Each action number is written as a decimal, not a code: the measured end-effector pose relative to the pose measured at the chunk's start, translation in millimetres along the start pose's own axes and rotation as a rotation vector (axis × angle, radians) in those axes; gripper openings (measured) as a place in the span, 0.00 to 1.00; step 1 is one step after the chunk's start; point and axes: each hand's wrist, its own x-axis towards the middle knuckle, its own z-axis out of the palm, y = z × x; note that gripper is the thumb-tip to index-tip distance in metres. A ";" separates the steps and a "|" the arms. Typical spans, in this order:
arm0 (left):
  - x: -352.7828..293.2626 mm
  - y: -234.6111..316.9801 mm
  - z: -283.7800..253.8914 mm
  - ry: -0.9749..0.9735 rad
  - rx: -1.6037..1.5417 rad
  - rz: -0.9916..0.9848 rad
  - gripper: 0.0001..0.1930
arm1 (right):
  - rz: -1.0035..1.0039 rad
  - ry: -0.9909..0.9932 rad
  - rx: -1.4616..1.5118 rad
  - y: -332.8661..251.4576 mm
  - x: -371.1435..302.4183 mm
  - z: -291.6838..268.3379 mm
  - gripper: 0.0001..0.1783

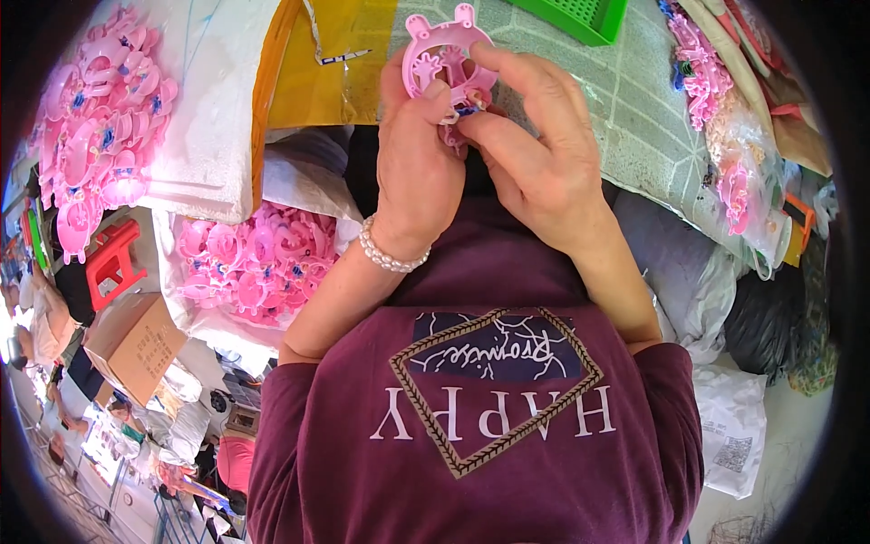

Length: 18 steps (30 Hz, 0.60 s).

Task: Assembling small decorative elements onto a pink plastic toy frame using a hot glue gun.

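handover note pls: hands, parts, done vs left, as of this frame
Left hand: pinching the lower edge of a pink toy frame, held up in front of the chest.
Right hand: fingers on the frame's right side, pressing a small pink piece with a blue bit against it.
Parts: pile of pink frames in a bag at lower left, another pile at far left, bagged pink parts at right, green basket at top.
Done: frame picked up, piece at the frame.
Left: cannot tell whether the piece is seated.

Your left hand (419,172) and right hand (535,154) pinch a pink plastic toy piece (441,53) together above piles of pink toy parts (258,263).
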 end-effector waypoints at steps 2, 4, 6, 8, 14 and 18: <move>1.0 -1.2 -3.4 -0.019 0.122 0.051 0.18 | -0.001 0.040 0.058 3.2 -2.9 2.0 0.13; 1.8 -0.4 -5.0 -0.036 0.245 0.102 0.18 | 0.029 0.049 0.091 3.5 -3.1 1.3 0.13; 2.0 2.9 -3.7 -0.030 0.415 0.162 0.18 | 0.060 0.057 0.124 0.9 -2.0 1.1 0.12; 1.0 1.2 -4.4 -0.040 -0.050 0.005 0.19 | 0.137 0.071 0.152 -5.2 0.8 1.7 0.10; 2.3 3.3 -5.3 -0.081 -0.532 -0.205 0.22 | 0.149 0.107 0.202 -2.4 -3.4 7.2 0.07; 1.0 4.3 -2.8 -0.042 -0.419 -0.189 0.22 | 0.140 0.114 0.218 -2.9 -3.1 8.1 0.07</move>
